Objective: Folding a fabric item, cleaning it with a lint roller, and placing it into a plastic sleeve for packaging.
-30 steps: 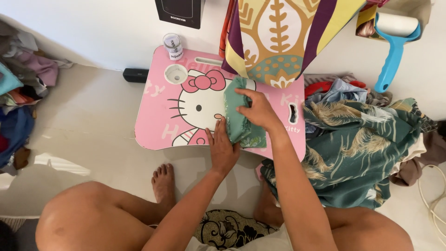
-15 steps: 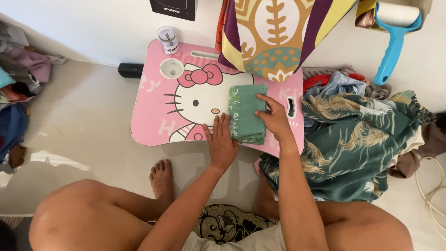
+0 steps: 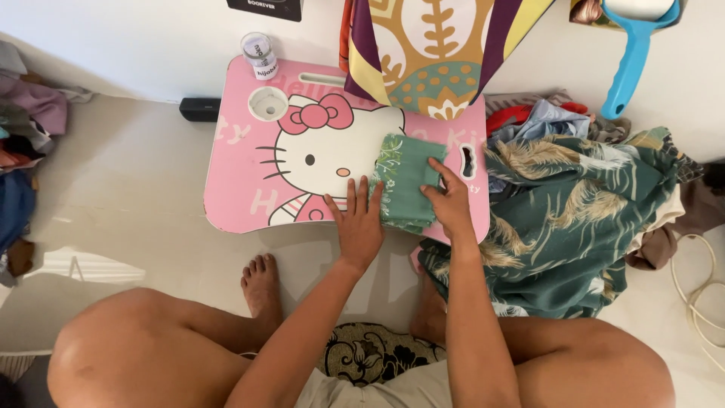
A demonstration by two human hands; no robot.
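On pink table [image 3: 242, 204], right side: folded green cloth [image 3: 404, 181], soft, light, limp, best taken by its folded edges; left hand [image 3: 359, 227] and right hand [image 3: 451, 204] flat, open, flanking it, gripping nothing.

The left half of the pink lap table [image 3: 242, 189] lies bare, open to a hand from the front edge and from the left. At its far left corner a small clear jar [image 3: 259, 54] and a round cup recess [image 3: 268, 103] narrow the way. A hanging patterned cloth [image 3: 430, 53] overhangs the far edge on the right. The folded green cloth [image 3: 406, 189] fills the right part, flanked by the left hand [image 3: 359, 227] and right hand [image 3: 451, 205]. A heap of green feather-print fabric [image 3: 574, 219] crowds the right side.
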